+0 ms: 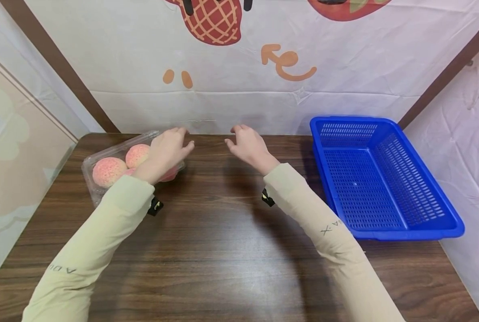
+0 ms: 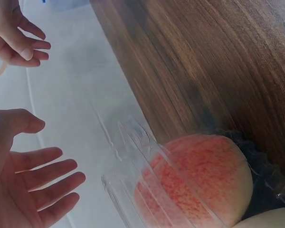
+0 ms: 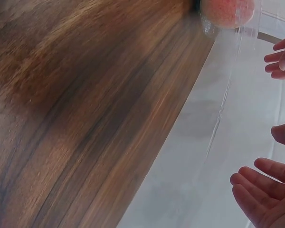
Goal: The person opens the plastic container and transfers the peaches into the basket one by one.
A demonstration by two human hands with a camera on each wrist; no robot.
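Two pale sleeves (image 1: 324,228) are stretching forward over a wooden table (image 1: 207,268), with black bands (image 1: 155,206) showing at the wrists. On the right, a blue perforated basket (image 1: 408,234) is standing beside the right sleeve. On the left, a clear plastic container (image 1: 87,174) is sitting near the table's far corner, holding pink-and-cream peaches (image 1: 109,171). The left hand (image 1: 167,150) is hovering by the container's right part, its fingers spreading loosely and gripping nothing. The right hand (image 1: 249,145) is hanging well apart from it, relaxed and likewise holding nothing. Behind, a printed white backdrop (image 1: 239,107) is rising past the table edge.
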